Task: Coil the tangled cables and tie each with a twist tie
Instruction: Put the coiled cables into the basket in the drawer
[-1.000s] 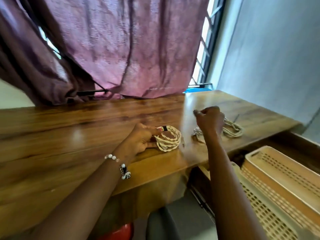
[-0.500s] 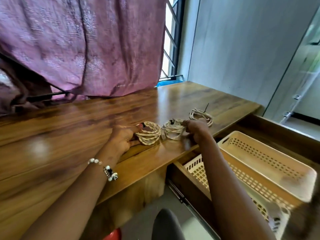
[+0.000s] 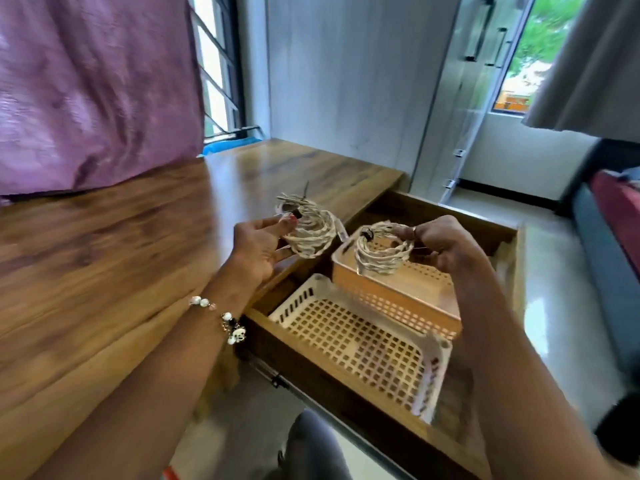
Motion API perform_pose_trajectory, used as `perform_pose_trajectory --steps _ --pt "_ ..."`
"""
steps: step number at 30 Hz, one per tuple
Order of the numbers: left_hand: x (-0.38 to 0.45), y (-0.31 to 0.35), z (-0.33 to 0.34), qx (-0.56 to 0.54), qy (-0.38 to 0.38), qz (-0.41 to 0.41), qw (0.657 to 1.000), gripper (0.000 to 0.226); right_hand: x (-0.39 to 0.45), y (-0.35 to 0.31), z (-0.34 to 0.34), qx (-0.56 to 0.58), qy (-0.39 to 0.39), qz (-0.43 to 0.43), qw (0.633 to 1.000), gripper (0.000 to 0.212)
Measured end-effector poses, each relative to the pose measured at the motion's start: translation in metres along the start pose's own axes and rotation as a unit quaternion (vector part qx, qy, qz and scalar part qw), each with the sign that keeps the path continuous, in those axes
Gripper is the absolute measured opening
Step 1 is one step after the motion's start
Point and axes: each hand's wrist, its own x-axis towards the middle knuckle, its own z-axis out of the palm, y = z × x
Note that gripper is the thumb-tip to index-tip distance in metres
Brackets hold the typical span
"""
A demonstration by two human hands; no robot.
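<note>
My left hand (image 3: 258, 249) pinches a coiled beige braided cable (image 3: 311, 233) with a black tie, lifted near the desk's right edge. My right hand (image 3: 440, 242) holds a second tied beige coil (image 3: 381, 254) in the air over the orange basket (image 3: 408, 299) in the open drawer. A third coil (image 3: 290, 200) lies on the wooden desk (image 3: 138, 254) behind the left one, partly hidden by it.
The open wooden drawer (image 3: 391, 438) at the desk's right holds a white perforated basket (image 3: 363, 348) in front and the orange basket behind. A purple curtain (image 3: 90, 88) hangs over the desk's far side. A chair seat (image 3: 311, 448) shows below.
Both hands have lifted their coils off the desk and carried them right, the right one out over the drawer. The camera has swung right toward the drawer.
</note>
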Motion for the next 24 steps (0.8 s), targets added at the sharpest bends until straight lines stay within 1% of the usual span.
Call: perform_pose_trajectory --steps 2,3,5,6,8,11,12,15,18,20,22,24 --pt "0.008 -0.017 0.035 -0.007 -0.028 -0.017 0.999 0.02 0.014 0.013 -0.031 -0.021 0.043 0.027 0.998 0.012" --pt "0.013 -0.025 0.051 0.001 -0.037 -0.022 0.999 0.02 0.021 0.02 -0.042 -0.031 0.065 0.035 0.997 0.014" --pt "0.024 -0.041 0.079 0.03 -0.052 -0.035 0.998 0.028 0.035 0.035 -0.057 -0.068 0.108 0.032 0.991 0.026" --pt "0.031 -0.05 0.089 0.048 -0.061 -0.041 0.996 0.032 0.039 0.04 -0.061 -0.097 0.122 0.023 0.988 0.025" --pt "0.043 -0.065 0.108 0.104 -0.077 -0.051 0.99 0.032 0.046 0.049 -0.064 -0.162 0.123 0.004 0.979 0.016" --pt "0.064 -0.086 0.121 0.222 -0.096 -0.051 0.969 0.023 0.054 0.057 -0.061 -0.27 0.104 0.003 0.957 0.012" --pt "0.072 -0.091 0.123 0.275 -0.096 -0.04 0.956 0.021 0.057 0.06 -0.06 -0.305 0.097 0.003 0.947 0.01" --pt "0.079 -0.096 0.129 0.428 -0.1 -0.006 0.898 0.021 0.066 0.067 -0.055 -0.399 0.08 -0.008 0.913 0.003" --pt "0.088 -0.1 0.131 0.522 -0.103 0.009 0.846 0.024 0.072 0.07 -0.05 -0.46 0.075 -0.019 0.885 0.011" --pt "0.089 -0.103 0.13 0.562 -0.125 0.026 0.817 0.025 0.072 0.071 -0.049 -0.489 0.078 -0.021 0.869 0.019" --pt "0.088 -0.106 0.13 0.589 -0.15 0.044 0.793 0.027 0.071 0.072 -0.047 -0.527 0.084 -0.025 0.845 0.019" --pt "0.082 -0.101 0.129 0.619 -0.15 0.088 0.766 0.022 0.071 0.072 -0.046 -0.551 0.108 -0.054 0.826 0.015"
